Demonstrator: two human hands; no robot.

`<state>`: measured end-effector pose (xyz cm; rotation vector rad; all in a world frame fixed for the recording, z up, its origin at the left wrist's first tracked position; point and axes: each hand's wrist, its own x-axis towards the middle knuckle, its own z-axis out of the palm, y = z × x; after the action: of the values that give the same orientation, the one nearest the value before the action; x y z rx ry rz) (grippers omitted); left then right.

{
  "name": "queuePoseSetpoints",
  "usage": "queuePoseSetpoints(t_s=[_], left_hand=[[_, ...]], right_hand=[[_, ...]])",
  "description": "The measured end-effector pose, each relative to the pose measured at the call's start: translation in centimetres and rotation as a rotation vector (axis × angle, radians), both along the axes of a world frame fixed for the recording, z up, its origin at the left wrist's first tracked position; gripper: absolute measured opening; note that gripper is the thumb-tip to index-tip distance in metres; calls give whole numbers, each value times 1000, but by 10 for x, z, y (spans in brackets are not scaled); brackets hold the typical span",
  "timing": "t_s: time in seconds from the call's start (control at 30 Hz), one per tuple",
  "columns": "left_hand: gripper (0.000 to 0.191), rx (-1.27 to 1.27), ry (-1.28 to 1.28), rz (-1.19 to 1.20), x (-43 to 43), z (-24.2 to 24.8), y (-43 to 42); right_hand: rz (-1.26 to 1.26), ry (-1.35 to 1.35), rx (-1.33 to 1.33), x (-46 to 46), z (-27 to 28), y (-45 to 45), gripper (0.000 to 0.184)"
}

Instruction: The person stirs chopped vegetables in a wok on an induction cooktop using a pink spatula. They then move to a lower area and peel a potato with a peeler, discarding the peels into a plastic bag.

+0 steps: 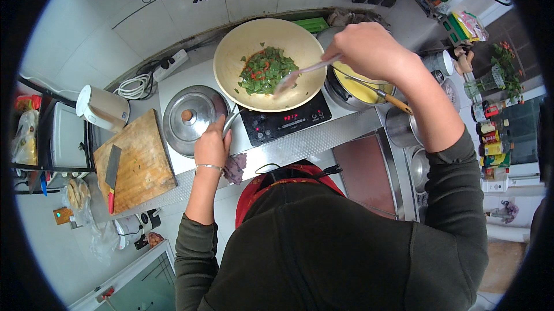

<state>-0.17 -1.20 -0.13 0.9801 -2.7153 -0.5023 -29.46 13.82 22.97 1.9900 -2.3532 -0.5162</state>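
A cream-coloured wok point(227, 57) sits on a black induction cooktop point(281, 122), its display lit red. Chopped green leaves with red pieces point(266, 70) are heaped in the wok's middle. My left hand point(212, 142) grips the wok handle point(230, 121) on the near left side. Over the wok's right rim, my right hand point(365, 49) holds a spatula point(316, 66); its blurred head is at the near edge of the greens. To the right, below my right wrist, a pot point(342, 96) carries a yellow-bottomed vessel point(357, 88) with a wooden-handled utensil point(398, 102) across it.
Left of the wok stands a lidded metal pot point(173, 114). A cleaver point(114, 168) lies on a wooden cutting board point(147, 163), near a kettle point(104, 107) and a power strip point(172, 65). A cloth point(236, 168) hangs at the counter edge. Bottles point(493, 137) line the right.
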Motion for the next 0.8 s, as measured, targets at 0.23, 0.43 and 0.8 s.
queuePoseSetpoints(t_s=[0.23, 0.43, 0.8], left_hand=[[42, -12, 18, -20, -2, 0, 0], [41, -20, 34, -16, 0, -4, -1], [42, -9, 13, -17, -5, 0, -2]], right_hand=[[-46, 176, -69, -21, -53, 10, 41], [-410, -115, 94, -41, -16, -3, 21], [-494, -954, -357, -72, -182, 3, 26]])
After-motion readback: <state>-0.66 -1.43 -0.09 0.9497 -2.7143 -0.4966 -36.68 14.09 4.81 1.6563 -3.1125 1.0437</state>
